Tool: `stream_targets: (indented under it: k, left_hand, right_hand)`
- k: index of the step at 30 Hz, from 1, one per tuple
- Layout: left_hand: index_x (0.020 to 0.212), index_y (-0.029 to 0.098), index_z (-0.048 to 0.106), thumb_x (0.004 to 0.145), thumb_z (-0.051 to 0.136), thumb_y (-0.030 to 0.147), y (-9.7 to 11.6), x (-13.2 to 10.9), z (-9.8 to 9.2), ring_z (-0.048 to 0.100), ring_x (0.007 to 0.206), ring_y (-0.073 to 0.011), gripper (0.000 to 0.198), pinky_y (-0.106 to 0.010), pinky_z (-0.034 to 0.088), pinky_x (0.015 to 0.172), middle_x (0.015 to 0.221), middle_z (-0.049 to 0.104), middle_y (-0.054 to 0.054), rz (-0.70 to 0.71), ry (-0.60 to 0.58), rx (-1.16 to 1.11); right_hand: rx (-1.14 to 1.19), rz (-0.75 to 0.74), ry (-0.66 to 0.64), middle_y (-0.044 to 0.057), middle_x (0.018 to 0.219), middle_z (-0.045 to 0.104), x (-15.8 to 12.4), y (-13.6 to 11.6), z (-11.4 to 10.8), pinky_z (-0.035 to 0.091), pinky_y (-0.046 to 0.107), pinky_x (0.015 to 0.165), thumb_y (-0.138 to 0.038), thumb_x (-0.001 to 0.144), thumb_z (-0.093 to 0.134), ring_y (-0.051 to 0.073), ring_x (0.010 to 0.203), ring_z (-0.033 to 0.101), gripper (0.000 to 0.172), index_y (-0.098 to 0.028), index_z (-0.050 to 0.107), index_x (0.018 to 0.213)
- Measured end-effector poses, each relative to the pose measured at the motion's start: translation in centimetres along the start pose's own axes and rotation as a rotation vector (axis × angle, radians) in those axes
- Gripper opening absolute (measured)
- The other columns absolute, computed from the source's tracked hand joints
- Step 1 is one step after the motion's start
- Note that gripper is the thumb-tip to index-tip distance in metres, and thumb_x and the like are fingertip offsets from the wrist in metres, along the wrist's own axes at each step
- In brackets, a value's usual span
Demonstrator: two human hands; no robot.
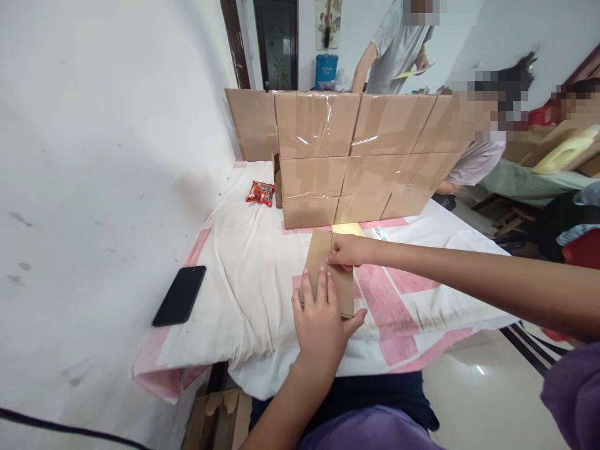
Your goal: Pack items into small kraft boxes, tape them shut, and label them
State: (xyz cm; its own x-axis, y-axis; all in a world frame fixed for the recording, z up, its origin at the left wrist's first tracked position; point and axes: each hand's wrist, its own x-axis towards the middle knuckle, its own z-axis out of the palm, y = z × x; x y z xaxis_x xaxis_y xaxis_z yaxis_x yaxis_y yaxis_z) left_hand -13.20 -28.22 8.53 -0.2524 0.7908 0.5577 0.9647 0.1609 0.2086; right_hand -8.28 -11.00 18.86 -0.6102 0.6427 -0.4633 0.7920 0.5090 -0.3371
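A small flat brown cardboard box [344, 299] lies on the cloth-covered table in front of me, its long side pointing away. My left hand [321, 319] rests on its near part with the fingers stretched out and the thumb spread past the right edge. My right hand [347, 251] reaches in from the right and touches the far part of the box's top. Its fingers are curled and pressed together; whatever may be between them is hidden. Just beyond the box, a pale yellow piece [348, 229] lies on the cloth.
A wall of stacked, taped cartons [314, 178] stands across the table's far side. A red snack packet [260, 193] lies beside it, and a black phone [179, 296] near the left wall. One person [398, 47] stands behind the cartons; another person [480, 159] is at the right.
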Motion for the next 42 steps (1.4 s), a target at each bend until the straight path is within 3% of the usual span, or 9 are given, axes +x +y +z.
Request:
stream_targets:
  k: [6, 9, 13, 19, 25, 29, 33, 37, 42]
  left_hand:
    - [0.136, 0.017, 0.062, 0.086, 0.057, 0.065, -0.1, -0.1, 0.0, 0.049, 0.139, -0.0399, 0.07, -0.055, 0.045, 0.104, 0.149, 0.056, -0.007, -0.02, -0.004, -0.028]
    - [0.138, 0.017, 0.061, 0.087, 0.056, 0.064, -0.2, -0.2, 0.0, 0.049, 0.139, -0.0394, 0.069, -0.056, 0.044, 0.105, 0.149, 0.055, -0.006, -0.019, 0.002, -0.035]
    - [0.139, 0.016, 0.06, 0.088, 0.056, 0.063, -0.3, -0.3, 0.0, 0.048, 0.14, -0.039, 0.069, -0.056, 0.043, 0.106, 0.15, 0.055, -0.006, -0.011, 0.017, -0.033]
    - [0.14, 0.018, 0.059, 0.088, 0.057, 0.058, -0.3, -0.4, 0.2, 0.047, 0.14, -0.0392, 0.066, -0.056, 0.043, 0.105, 0.151, 0.054, -0.005, -0.002, 0.009, -0.002]
    - [0.144, 0.019, 0.055, 0.085, 0.059, 0.053, -0.6, -0.5, 0.1, 0.045, 0.142, -0.0398, 0.068, -0.056, 0.041, 0.107, 0.151, 0.054, -0.008, -0.006, -0.011, -0.009]
    - [0.146, 0.022, 0.052, 0.085, 0.059, 0.044, -4.5, 0.7, -1.0, 0.046, 0.142, -0.0352, 0.065, -0.052, 0.04, 0.105, 0.153, 0.053, -0.005, 0.074, -0.071, -0.007]
    - [0.15, 0.02, 0.044, 0.084, 0.055, 0.033, -10.0, 3.8, -1.4, 0.043, 0.145, -0.0307, 0.068, -0.051, 0.028, 0.116, 0.155, 0.05, -0.006, 0.344, -0.157, -0.014]
    - [0.153, 0.021, 0.039, 0.08, 0.055, 0.028, -14.7, 6.7, -1.0, 0.039, 0.149, -0.0308, 0.074, -0.053, 0.023, 0.122, 0.154, 0.052, -0.007, 0.585, -0.251, -0.128]
    - [0.15, 0.026, 0.046, 0.084, 0.048, 0.023, -19.4, 6.7, -0.2, 0.046, 0.144, -0.0331, 0.066, -0.056, 0.034, 0.117, 0.15, 0.056, -0.007, 0.529, -0.214, -0.232]
  right_hand:
    - [-0.249, 0.118, 0.004, 0.006, 0.062, 0.062, -1.1, 3.0, -1.7, 0.038, 0.029, 0.056, -0.068, 0.073, 0.072, 0.02, 0.061, 0.059, 0.053, -0.017, 0.064, 0.067]
    - [-0.273, -0.115, 0.146, 0.006, 0.084, 0.071, -1.9, 4.2, -1.4, 0.038, 0.027, 0.059, -0.054, 0.078, 0.075, 0.021, 0.073, 0.062, 0.041, -0.019, 0.074, 0.098]
    - [-0.309, -0.493, 0.169, 0.005, 0.105, 0.075, -2.4, 4.4, 0.1, 0.04, 0.026, 0.066, -0.025, 0.097, 0.051, 0.019, 0.087, 0.066, 0.042, -0.029, 0.066, 0.136]
    - [-0.747, -0.585, 0.278, 0.011, 0.092, 0.073, -1.9, 3.7, 1.8, 0.025, 0.028, 0.055, -0.019, 0.098, 0.05, 0.018, 0.067, 0.061, 0.046, -0.023, 0.062, 0.142]
    - [-0.63, -0.581, 0.297, 0.008, 0.092, 0.074, -1.9, 4.4, 2.0, 0.028, 0.028, 0.056, -0.019, 0.095, 0.051, 0.019, 0.07, 0.064, 0.05, -0.03, 0.061, 0.143]
    - [-0.335, -0.255, 0.531, 0.009, 0.107, 0.077, 0.1, 8.7, -0.8, 0.041, 0.03, 0.067, -0.023, 0.094, 0.052, 0.025, 0.092, 0.069, 0.043, -0.025, 0.069, 0.134]
    - [-0.155, 0.057, 0.658, 0.01, 0.115, 0.076, 4.2, 14.4, -2.5, 0.046, 0.031, 0.079, -0.017, 0.094, 0.046, 0.024, 0.103, 0.068, 0.039, -0.016, 0.075, 0.121]
    - [-0.33, -0.023, 0.549, 0.013, 0.112, 0.073, 8.4, 16.4, -0.7, 0.044, 0.033, 0.086, -0.013, 0.092, 0.05, 0.027, 0.108, 0.063, 0.036, -0.016, 0.077, 0.115]
    - [-0.409, -0.115, 0.386, 0.013, 0.108, 0.068, 10.8, 16.5, 2.5, 0.039, 0.035, 0.083, -0.017, 0.094, 0.054, 0.029, 0.106, 0.059, 0.034, -0.022, 0.075, 0.121]
